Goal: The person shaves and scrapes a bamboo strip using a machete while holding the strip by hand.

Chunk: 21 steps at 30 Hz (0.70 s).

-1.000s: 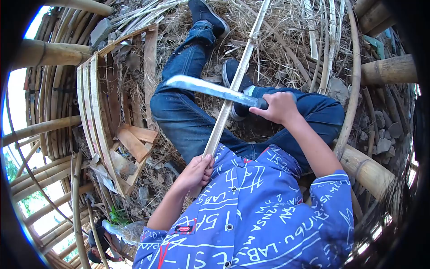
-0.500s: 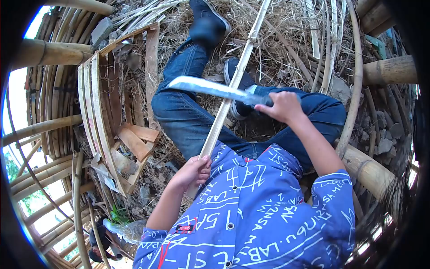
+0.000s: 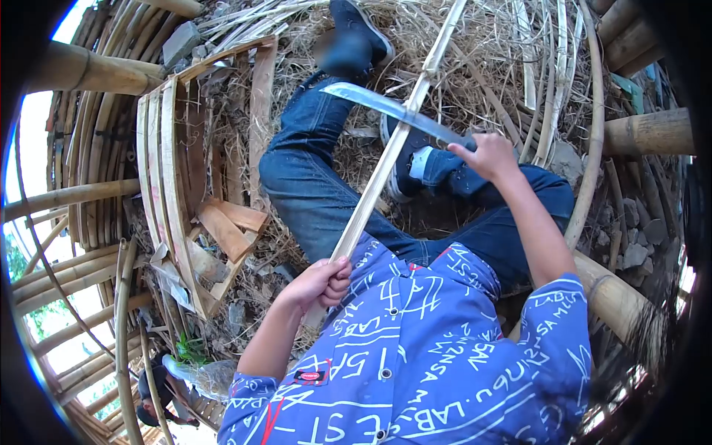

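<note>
Gripped the strip (image 3: 378, 182) near its close end in the left hand (image 3: 320, 285), with fingers curled around it, just beside the shirt (image 3: 423, 341). Slanted away from there, with its long axis running forward and to the right over the jeans (image 3: 308, 174), toward the straw (image 3: 463, 89). Farther along, held the knife (image 3: 371, 99) in the right hand (image 3: 489, 156), with fingers closed. Lay crosswise over the strip, tip out past its left side, with the right hand nearer the crossing than the left. Could not be sure of contact between blade and wood.
</note>
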{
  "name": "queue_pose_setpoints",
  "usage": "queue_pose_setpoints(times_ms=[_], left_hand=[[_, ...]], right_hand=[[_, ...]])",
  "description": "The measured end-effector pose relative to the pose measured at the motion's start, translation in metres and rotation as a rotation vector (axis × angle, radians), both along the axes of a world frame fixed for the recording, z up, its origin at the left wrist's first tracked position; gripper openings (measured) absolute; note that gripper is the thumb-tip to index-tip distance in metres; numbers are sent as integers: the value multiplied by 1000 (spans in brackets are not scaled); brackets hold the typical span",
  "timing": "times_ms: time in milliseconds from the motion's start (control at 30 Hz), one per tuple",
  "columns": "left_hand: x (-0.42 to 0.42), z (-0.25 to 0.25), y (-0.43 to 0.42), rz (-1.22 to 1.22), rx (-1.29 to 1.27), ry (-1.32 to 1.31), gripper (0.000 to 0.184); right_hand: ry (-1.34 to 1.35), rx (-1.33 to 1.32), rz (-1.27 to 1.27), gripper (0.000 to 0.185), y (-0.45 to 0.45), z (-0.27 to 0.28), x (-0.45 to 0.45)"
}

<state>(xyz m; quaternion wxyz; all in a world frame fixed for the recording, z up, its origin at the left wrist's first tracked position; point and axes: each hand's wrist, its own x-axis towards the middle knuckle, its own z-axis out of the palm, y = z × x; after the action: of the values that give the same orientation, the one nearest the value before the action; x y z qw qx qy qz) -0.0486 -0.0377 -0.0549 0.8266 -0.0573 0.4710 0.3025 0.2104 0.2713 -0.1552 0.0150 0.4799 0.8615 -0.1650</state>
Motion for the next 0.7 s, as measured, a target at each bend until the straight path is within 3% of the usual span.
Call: queue_pose_setpoints(times_ms=[233,433,700], left_hand=[[10,-1,2,4,-80,-37,40],[7,8,-1,-3,24,16,38],[9,0,-1,35,-101,-67,40]], right_hand=[[-22,-121,225,78,-58,29,-15],[-9,-1,34,85,34,-5,1],[43,1,132,80,-27,17,-5]])
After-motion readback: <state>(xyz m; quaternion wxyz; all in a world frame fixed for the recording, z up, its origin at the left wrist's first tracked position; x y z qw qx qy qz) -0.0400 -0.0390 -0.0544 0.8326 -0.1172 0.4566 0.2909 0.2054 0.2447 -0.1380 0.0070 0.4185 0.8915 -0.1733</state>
